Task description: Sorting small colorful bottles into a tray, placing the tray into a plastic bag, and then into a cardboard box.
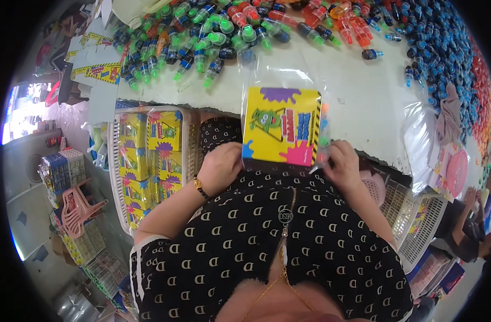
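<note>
- Left hand point(222, 165): fingers curled and closed, pinching the lower left edge of a clear bag point(288, 72); the thumb is partly hidden.
- Right hand point(343, 163): fingers bent inward, pinching the bag's lower right edge.
- Bag: at the centre of the frame, between both hands, its clear upper part extending over the table point(358, 88).
- Box point(283, 121): inside the bag, its yellow printed face towards the camera.
- Box label: green cartoon figure in a triangle; purple, pink and blue splashes; red and blue lettering running sideways; striped black-and-yellow border at right.
- Boxes point(165, 131) with similar yellow print: in a pale crate point(115, 172), left of centre.
- Cards point(97, 72) with yellow-and-black printing: upper left.
- Bottles point(216, 65) with dark labels: top of the frame; label print too small to read.
- Blue bottles point(428, 37): piled at upper right.
</note>
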Demonstrator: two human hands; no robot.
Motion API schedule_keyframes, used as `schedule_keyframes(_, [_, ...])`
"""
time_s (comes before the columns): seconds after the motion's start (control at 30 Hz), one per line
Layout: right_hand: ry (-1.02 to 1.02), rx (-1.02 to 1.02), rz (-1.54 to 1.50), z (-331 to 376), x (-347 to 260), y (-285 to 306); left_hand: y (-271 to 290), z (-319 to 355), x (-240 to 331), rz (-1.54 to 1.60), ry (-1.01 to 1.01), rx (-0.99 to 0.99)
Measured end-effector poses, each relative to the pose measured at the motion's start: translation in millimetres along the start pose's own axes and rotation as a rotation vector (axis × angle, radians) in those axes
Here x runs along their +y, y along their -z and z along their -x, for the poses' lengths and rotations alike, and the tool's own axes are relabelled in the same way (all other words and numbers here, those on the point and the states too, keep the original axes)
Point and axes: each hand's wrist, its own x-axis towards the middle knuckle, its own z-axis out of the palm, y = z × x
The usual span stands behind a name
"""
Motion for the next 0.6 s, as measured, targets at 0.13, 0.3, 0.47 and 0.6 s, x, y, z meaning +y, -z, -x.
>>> schedule_keyframes(0.13, [0.132,-0.231,-0.061,18.9,10.9,3.4,9.8,5.9,-3.3,-0.038,-0.012,-0.273])
schedule_keyframes(0.3, [0.108,-0.271,0.054,11.8,11.9,-3.1,30.9,-11.2,-19.4,0.162,-0.058,-0.521])
schedule_keyframes(0.47, [-0.061,-0.232,0.043,3.3,1.6,-17.6,32.3,-43.3,-13.9,1.313,0.770,-0.196])
schedule_keyframes(0.6, [-0.042,-0.225,0.084,2.6,10.7,-26.7,-21.3,-53.2,-14.1,1.345,0.605,-0.071])
